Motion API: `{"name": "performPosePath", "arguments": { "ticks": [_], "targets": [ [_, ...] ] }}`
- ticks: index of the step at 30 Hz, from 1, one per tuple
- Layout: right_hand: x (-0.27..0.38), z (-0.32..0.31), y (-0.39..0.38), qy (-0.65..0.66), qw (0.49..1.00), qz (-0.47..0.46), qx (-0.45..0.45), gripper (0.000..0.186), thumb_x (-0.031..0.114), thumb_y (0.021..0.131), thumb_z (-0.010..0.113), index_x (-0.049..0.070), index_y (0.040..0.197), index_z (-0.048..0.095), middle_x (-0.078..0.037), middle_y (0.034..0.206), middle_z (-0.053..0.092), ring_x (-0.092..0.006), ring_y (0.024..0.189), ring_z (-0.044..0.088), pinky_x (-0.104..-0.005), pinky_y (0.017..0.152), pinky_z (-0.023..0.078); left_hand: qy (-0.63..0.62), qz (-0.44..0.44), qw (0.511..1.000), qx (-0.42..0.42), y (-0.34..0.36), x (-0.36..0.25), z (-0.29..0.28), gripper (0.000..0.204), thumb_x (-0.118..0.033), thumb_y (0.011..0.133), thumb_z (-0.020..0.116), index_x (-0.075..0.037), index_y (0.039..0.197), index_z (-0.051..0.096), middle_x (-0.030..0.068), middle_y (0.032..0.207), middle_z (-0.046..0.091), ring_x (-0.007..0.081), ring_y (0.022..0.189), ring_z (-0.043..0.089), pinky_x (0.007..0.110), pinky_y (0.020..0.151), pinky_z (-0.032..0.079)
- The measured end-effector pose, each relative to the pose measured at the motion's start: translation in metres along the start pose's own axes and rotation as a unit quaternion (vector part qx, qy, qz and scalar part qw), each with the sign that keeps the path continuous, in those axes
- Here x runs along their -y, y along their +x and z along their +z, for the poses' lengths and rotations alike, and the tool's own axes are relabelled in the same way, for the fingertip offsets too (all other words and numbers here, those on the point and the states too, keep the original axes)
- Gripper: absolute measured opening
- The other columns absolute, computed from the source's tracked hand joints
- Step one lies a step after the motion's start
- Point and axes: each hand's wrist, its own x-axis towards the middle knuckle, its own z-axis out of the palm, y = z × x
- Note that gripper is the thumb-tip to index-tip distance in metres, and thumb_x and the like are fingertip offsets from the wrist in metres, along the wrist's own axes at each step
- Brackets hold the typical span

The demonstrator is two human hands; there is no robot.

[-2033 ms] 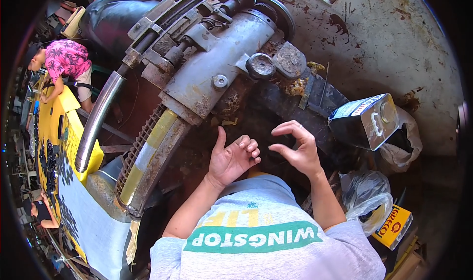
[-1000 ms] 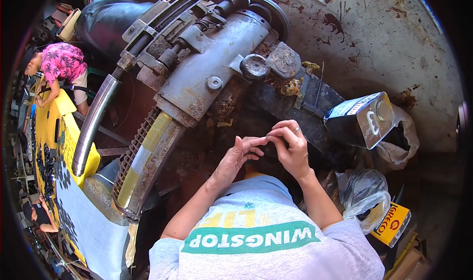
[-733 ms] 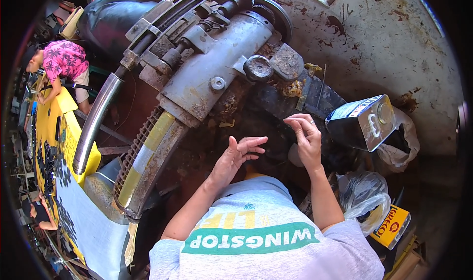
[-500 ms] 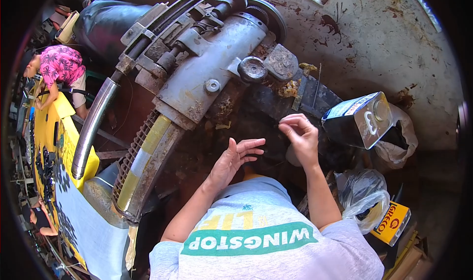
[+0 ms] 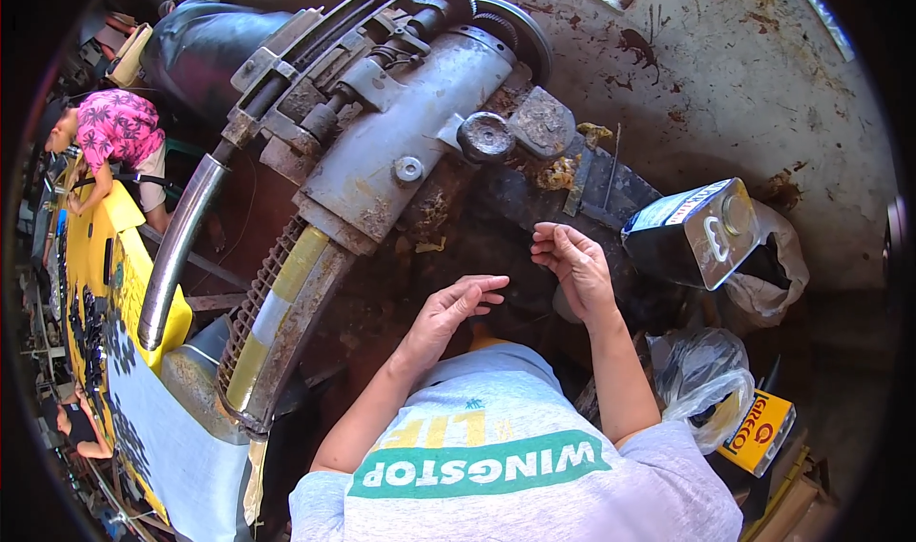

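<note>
1. Machine [image 5: 386, 146], grey, rust-marked: I find it ahead of both hands and to their left; neither hand touches it.
2. Left hand [image 5: 456, 315]: just right of the machine's curved lower arm; fingers loosely bent, partly apart, thumb beside them. I see nothing in it.
3. Right hand [image 5: 577, 267]: farther right of the machine, below its round knob [image 5: 486, 137]; thumb and forefinger brought close, other fingers curled. I cannot tell whether they pinch anything.
4. Metal can [image 5: 708, 246], with white handle: right of the machine, tilted in my view, near the right hand.
5. Clear plastic bag [image 5: 701, 365], crumpled: right of the machine, below the can.
6. Yellow box [image 5: 760, 432]: beside the bag, well apart from the machine.
7. Pale sheet [image 5: 186, 456]: left of the machine's lower end.
8. Co-worker in pink shirt [image 5: 119, 127]: left of the machine, bending forward.
</note>
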Motion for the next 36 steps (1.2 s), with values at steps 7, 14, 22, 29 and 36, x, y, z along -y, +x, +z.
{"name": "performPosePath", "arguments": {
  "ticks": [7,14,22,29,36],
  "targets": [
    [0.005,-0.002,-0.003,0.045,0.998,0.026,-0.032,0.028,0.012,0.089,0.063,-0.002,0.113,0.06,-0.008,0.098,0.064,-0.0134,0.086,0.062,-0.0274,0.079,0.051,0.022,-0.003,1.0,0.002,0.001,0.0,0.002,0.043,-0.035,0.097,0.047,-0.003,0.124,0.055,0.0088,0.126,0.055,0.016,0.11,0.054,0.03,0.094,0.042],
    [0.001,-0.009,-0.002,0.054,0.997,0.016,-0.048,0.025,0.009,0.088,0.062,-0.002,0.111,0.061,-0.008,0.096,0.065,-0.0144,0.085,0.063,-0.0294,0.079,0.052,0.018,-0.005,1.0,0.0,0.001,0.003,0.002,0.039,-0.031,0.095,0.052,-0.005,0.123,0.056,0.0073,0.126,0.056,0.0146,0.109,0.055,0.029,0.093,0.042],
    [-0.001,-0.011,-0.002,0.061,0.997,-0.019,-0.043,0.032,0.024,0.096,0.047,-0.003,0.105,0.061,-0.011,0.096,0.064,-0.0179,0.084,0.063,-0.0326,0.079,0.051,0.018,-0.012,1.0,-0.006,0.0,0.005,0.002,0.037,-0.028,0.095,0.053,-0.005,0.123,0.056,0.0067,0.124,0.057,0.0133,0.107,0.055,0.028,0.093,0.043],
    [0.005,-0.012,0.0,0.034,0.998,0.031,-0.049,0.051,0.042,0.098,0.04,-0.003,0.11,0.06,-0.011,0.1,0.062,-0.0167,0.084,0.06,-0.0315,0.079,0.048,0.022,-0.016,1.0,-0.008,-0.001,0.006,0.001,0.037,-0.027,0.095,0.053,-0.004,0.123,0.056,0.0065,0.123,0.057,0.0132,0.107,0.055,0.028,0.093,0.043],
    [0.011,-0.03,0.007,0.109,0.99,0.064,-0.055,0.063,0.053,0.095,0.039,-0.003,0.12,0.056,-0.01,0.105,0.061,-0.0173,0.09,0.058,-0.0322,0.085,0.046,0.019,-0.021,0.999,-0.017,-0.003,0.005,0.001,0.036,-0.027,0.094,0.054,-0.005,0.123,0.057,0.0067,0.122,0.058,0.0135,0.107,0.056,0.029,0.093,0.043]
  ]
}}
